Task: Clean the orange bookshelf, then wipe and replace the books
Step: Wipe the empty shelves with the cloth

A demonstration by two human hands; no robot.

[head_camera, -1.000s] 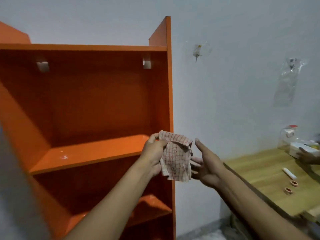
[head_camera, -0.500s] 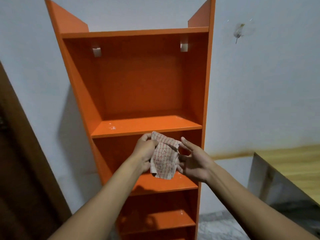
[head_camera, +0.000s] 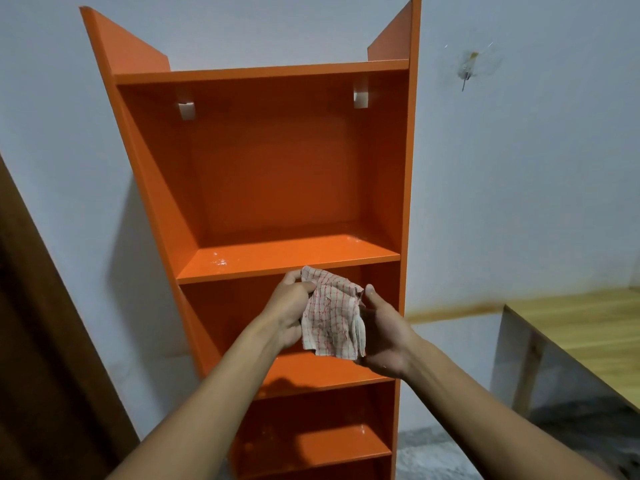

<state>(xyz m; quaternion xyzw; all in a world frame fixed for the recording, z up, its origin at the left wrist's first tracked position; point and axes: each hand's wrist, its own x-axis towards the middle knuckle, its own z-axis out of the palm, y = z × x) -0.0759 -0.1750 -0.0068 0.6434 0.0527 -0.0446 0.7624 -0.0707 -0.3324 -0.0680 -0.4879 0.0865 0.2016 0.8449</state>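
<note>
The orange bookshelf (head_camera: 277, 168) stands upright against the pale wall, filling the middle of the view. Its shelves hold no books; the upper shelf board (head_camera: 287, 258) shows pale dust specks. In front of the second compartment I hold a red-checked white cloth (head_camera: 330, 313) between both hands. My left hand (head_camera: 287, 306) pinches the cloth's top left corner. My right hand (head_camera: 381, 330) grips its right edge, thumb up. No books are in view.
A wooden table (head_camera: 581, 327) juts in at the right, close to the shelf's side. A dark wooden door or panel (head_camera: 41, 341) leans along the left edge. A hook with clear tape (head_camera: 467, 71) is stuck on the wall. Grey floor (head_camera: 433, 455) shows below.
My view swung left, so the shelf now sits in the centre and the table's small items have left the frame. My right hand closed on the cloth's right edge; before, its fingers were spread.
</note>
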